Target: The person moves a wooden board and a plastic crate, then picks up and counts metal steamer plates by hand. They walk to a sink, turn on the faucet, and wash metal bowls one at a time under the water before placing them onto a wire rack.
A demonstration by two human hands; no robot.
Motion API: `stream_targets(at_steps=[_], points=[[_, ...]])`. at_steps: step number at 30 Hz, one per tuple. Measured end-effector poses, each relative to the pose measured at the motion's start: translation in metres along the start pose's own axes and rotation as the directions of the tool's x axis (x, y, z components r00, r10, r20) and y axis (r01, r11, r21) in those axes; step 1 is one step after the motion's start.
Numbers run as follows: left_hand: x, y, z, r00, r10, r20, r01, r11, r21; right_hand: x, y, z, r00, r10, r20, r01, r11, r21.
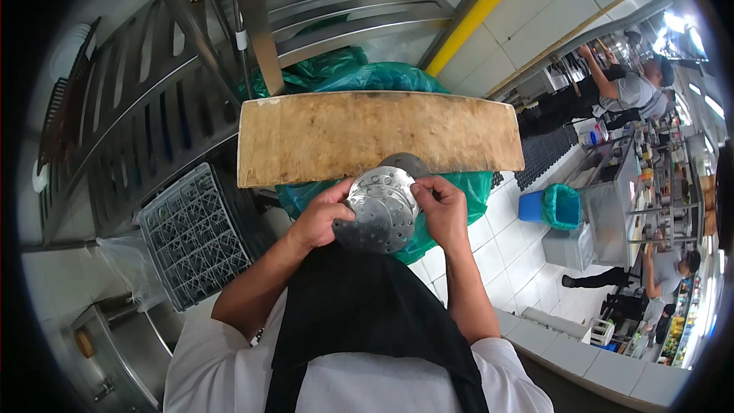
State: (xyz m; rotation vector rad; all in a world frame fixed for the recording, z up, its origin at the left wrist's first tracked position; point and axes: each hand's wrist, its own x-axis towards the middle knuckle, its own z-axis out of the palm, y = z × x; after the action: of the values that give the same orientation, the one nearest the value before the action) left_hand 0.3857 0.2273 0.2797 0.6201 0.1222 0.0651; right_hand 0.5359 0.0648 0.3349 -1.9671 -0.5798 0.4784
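Observation:
Several round metal discs with small holes overlap in a loose stack in front of the black apron. My left hand grips their left edge, its thumb lying on top. On the right side, my right hand pinches the rim of an upper disc between thumb and fingers. A darker round piece shows behind the discs, against the near edge of a worn wooden board. Green plastic hangs below the board.
Metal slatted shelves stand behind the board. A grey dish rack is at left, a yellow pipe at upper right. Two people are farther right, near a blue bin and steel counters.

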Motion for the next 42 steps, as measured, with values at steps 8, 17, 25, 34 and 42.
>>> stream_targets(at_steps=[8, 17, 25, 34, 42], points=[[0.001, -0.005, 0.004, 0.997, -0.017, -0.072, 0.021, 0.998, 0.053, 0.001, -0.010, 0.000, 0.999, -0.035, 0.020, 0.035, 0.999, -0.037], [-0.004, -0.002, -0.008, 0.999, 0.039, 0.012, -0.038, 0.998, -0.058, 0.004, -0.036, -0.023, 0.984, -0.139, -0.113, 0.150, 0.984, 0.096], [-0.008, 0.000, -0.012, 0.998, 0.061, 0.014, -0.059, 0.992, -0.114, 0.009, -0.033, -0.039, 0.983, -0.066, -0.171, 0.098, 0.978, 0.186], [-0.009, -0.001, -0.016, 0.999, 0.050, -0.006, -0.050, 0.987, -0.151, 0.006, -0.025, -0.041, 0.975, -0.043, -0.217, 0.095, 0.966, 0.239], [-0.008, -0.004, -0.018, 0.998, 0.061, -0.016, -0.063, 0.978, -0.198, 0.005, -0.010, -0.039, 0.990, 0.029, -0.138, 0.031, 0.911, 0.412]])
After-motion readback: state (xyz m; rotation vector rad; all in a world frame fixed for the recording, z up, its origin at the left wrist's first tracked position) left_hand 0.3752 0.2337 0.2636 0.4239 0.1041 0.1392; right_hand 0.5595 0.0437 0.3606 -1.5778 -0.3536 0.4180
